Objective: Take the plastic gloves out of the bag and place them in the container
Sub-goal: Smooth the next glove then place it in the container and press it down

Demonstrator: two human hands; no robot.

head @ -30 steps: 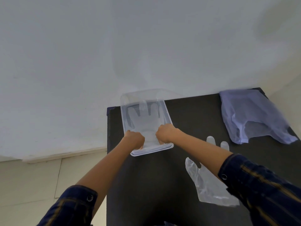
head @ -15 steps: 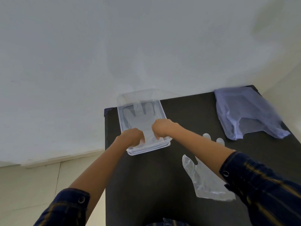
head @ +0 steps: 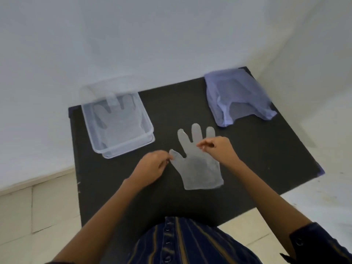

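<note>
A clear plastic glove (head: 198, 168) lies flat on the black table (head: 257, 159), fingers pointing away from me. My left hand (head: 152, 166) pinches the tip of its thumb. My right hand (head: 217, 147) pinches it at the base of the fingers and hides the little finger. The clear plastic container (head: 151, 128) stands at the table's far left corner with another glove (head: 118, 121) lying flat inside. The pale purple plastic bag (head: 236, 98) lies crumpled at the far right corner.
A white wall runs right behind the table. The table's left edge drops to a tiled floor (head: 38, 216), and floor also shows past the right edge. My striped dark shirt (head: 190, 244) is against the near edge.
Both hands left the container, where they were pressing a glove down, and came back and to the right onto the glove on the table. The camera now looks further down.
</note>
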